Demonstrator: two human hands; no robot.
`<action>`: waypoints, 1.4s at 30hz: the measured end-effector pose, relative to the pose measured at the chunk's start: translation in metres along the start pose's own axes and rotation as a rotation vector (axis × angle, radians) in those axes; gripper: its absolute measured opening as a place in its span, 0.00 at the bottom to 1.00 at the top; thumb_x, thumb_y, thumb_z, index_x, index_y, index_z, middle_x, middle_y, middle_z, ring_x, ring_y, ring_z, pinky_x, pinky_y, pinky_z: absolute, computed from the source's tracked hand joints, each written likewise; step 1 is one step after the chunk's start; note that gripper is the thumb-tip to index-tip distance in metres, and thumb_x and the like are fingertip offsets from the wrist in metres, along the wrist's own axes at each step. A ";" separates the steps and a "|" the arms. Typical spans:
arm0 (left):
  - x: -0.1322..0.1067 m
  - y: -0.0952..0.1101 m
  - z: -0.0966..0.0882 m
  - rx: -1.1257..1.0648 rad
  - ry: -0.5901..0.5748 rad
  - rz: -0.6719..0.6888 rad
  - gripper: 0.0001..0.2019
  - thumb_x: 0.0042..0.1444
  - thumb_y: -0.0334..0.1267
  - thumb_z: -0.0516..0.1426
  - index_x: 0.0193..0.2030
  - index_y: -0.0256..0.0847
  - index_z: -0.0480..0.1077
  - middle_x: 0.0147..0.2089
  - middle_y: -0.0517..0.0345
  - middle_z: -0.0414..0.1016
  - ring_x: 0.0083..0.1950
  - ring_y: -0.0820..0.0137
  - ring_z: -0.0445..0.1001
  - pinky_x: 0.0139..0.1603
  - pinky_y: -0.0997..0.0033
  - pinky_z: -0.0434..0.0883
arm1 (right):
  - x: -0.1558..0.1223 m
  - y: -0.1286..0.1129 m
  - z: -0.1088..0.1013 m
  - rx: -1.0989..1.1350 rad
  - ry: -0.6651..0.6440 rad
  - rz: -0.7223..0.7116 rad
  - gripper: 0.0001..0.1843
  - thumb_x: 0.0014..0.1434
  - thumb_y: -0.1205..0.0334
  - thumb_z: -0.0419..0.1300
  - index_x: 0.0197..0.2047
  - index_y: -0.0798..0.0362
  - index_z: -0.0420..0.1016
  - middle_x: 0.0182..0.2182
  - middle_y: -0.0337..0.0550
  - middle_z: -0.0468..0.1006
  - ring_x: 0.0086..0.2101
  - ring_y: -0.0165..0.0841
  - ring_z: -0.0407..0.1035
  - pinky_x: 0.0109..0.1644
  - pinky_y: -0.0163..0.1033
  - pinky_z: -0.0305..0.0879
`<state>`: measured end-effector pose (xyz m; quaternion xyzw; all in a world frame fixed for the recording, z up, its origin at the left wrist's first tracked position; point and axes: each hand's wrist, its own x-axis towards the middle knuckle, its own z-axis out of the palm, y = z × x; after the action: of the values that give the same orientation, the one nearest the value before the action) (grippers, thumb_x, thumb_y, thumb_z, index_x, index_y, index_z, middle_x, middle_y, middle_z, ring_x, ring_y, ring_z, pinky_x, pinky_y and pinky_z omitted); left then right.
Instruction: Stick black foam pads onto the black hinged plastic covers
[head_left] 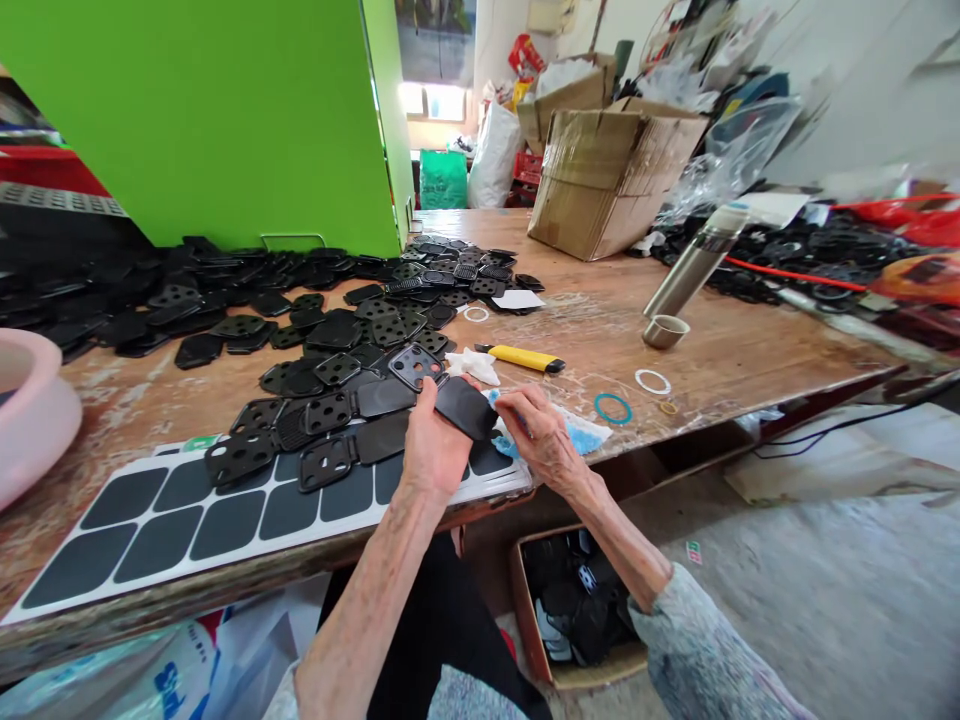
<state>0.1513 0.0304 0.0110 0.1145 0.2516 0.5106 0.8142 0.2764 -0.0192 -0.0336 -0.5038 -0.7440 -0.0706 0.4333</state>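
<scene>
My left hand (436, 445) holds a hinged black plastic plate (466, 408) from below, thumb along its side. One half of it is smooth and the other has round holes. Closed fingers of my right hand (536, 425) meet the smooth half's right corner; what they pinch is hidden. Under that hand lies a blue and white cloth (589, 435). Several similar opened plates (382, 437) rest to the left, on sheets of dark rounded-square stickers (229, 525) along the table's front edge.
Heaped black plates (390, 320) spread before a green panel (225, 120). A yellow cutter knife (525, 358), steel flask (697, 260), cup (665, 331) and rings (613, 407) lie rightward. A pink basin (34, 415) stands left; a box of black parts (525, 610) sits below.
</scene>
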 end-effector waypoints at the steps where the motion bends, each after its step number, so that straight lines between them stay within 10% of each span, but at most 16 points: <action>1: 0.000 0.000 0.000 -0.008 0.009 0.005 0.16 0.67 0.42 0.46 0.37 0.37 0.70 0.32 0.55 0.74 0.34 0.69 0.74 0.40 0.70 0.71 | -0.001 0.000 0.000 0.000 -0.003 -0.004 0.07 0.67 0.68 0.50 0.41 0.51 0.69 0.34 0.44 0.71 0.37 0.35 0.66 0.42 0.40 0.66; 9: 0.002 -0.004 0.001 -0.024 0.038 -0.014 0.16 0.67 0.42 0.44 0.40 0.35 0.70 0.32 0.53 0.75 0.34 0.69 0.75 0.42 0.69 0.72 | -0.012 -0.003 0.003 -0.100 -0.047 -0.035 0.10 0.67 0.68 0.49 0.39 0.51 0.70 0.34 0.45 0.72 0.36 0.35 0.65 0.42 0.40 0.66; 17: -0.022 0.035 -0.016 0.129 0.090 0.094 0.17 0.66 0.40 0.45 0.51 0.35 0.70 0.38 0.47 0.79 0.38 0.64 0.78 0.44 0.60 0.75 | 0.015 0.065 -0.032 -0.361 -0.137 0.144 0.12 0.65 0.67 0.49 0.42 0.53 0.74 0.43 0.53 0.72 0.42 0.42 0.65 0.46 0.47 0.63; 25: -0.078 0.073 -0.050 0.210 0.219 0.143 0.19 0.65 0.38 0.49 0.62 0.43 0.64 0.52 0.42 0.77 0.51 0.59 0.77 0.46 0.59 0.77 | 0.077 0.065 0.055 -0.368 -0.309 0.142 0.13 0.66 0.55 0.51 0.46 0.51 0.72 0.33 0.46 0.75 0.31 0.35 0.68 0.35 0.36 0.60; 30: -0.104 0.095 -0.079 0.153 0.307 0.220 0.20 0.66 0.38 0.47 0.63 0.43 0.63 0.54 0.39 0.75 0.52 0.58 0.76 0.46 0.56 0.77 | 0.086 0.063 0.055 -0.319 -0.295 0.133 0.09 0.60 0.65 0.52 0.29 0.53 0.69 0.24 0.42 0.70 0.25 0.33 0.63 0.31 0.36 0.58; 35: -0.127 0.106 -0.105 0.047 0.300 0.273 0.20 0.66 0.41 0.46 0.63 0.44 0.62 0.53 0.39 0.75 0.52 0.57 0.76 0.47 0.54 0.76 | 0.069 0.005 0.024 -0.193 -0.254 0.121 0.07 0.57 0.68 0.52 0.28 0.51 0.64 0.26 0.42 0.67 0.25 0.33 0.61 0.32 0.39 0.59; 42: -0.155 0.094 -0.124 -0.015 0.373 0.318 0.17 0.66 0.42 0.48 0.53 0.37 0.70 0.45 0.46 0.78 0.44 0.64 0.78 0.45 0.64 0.76 | -0.020 -0.172 0.054 0.330 -0.252 0.003 0.16 0.65 0.69 0.48 0.53 0.44 0.66 0.39 0.42 0.72 0.35 0.32 0.69 0.37 0.37 0.70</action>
<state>-0.0411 -0.0739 -0.0073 0.0502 0.3723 0.6464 0.6641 0.1085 -0.0871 -0.0239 -0.4322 -0.7929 0.1166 0.4134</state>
